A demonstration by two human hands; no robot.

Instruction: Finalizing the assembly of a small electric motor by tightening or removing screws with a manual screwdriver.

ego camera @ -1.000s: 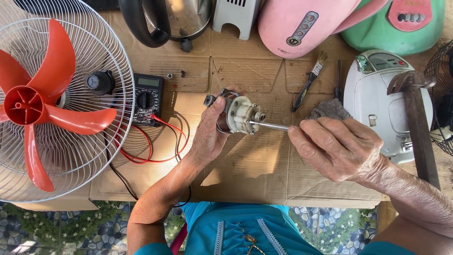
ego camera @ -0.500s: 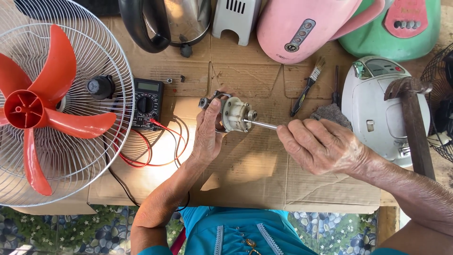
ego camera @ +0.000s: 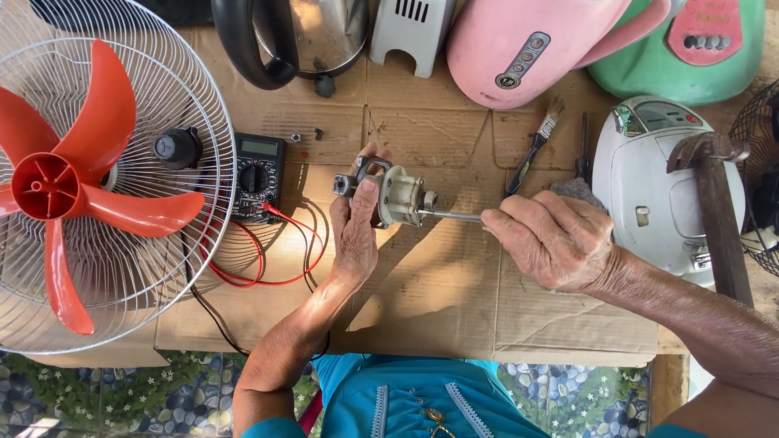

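My left hand [ego camera: 357, 231] grips a small cream and metal fan motor [ego camera: 395, 195], held above the cardboard sheet [ego camera: 454, 300]. The motor's thin steel shaft [ego camera: 453, 216] sticks out to the right. My right hand [ego camera: 556, 239] is closed around the end of that shaft, or around a slim tool pressed against it; the fingers hide which. A grey cloth [ego camera: 578, 191] peeks out behind my right knuckles.
A red-bladed fan in a white wire guard [ego camera: 89, 182] fills the left. A black multimeter [ego camera: 258, 174] with red and black leads [ego camera: 268, 259] lies beside it. A paintbrush [ego camera: 534, 146], a hammer [ego camera: 718, 203], a white appliance [ego camera: 661, 182], a kettle [ego camera: 304, 36] and pink and green housings ring the back.
The view has shifted slightly; both hands and the motor sit a little further left and lower in the picture. The grip on motor and shaft looks unchanged.
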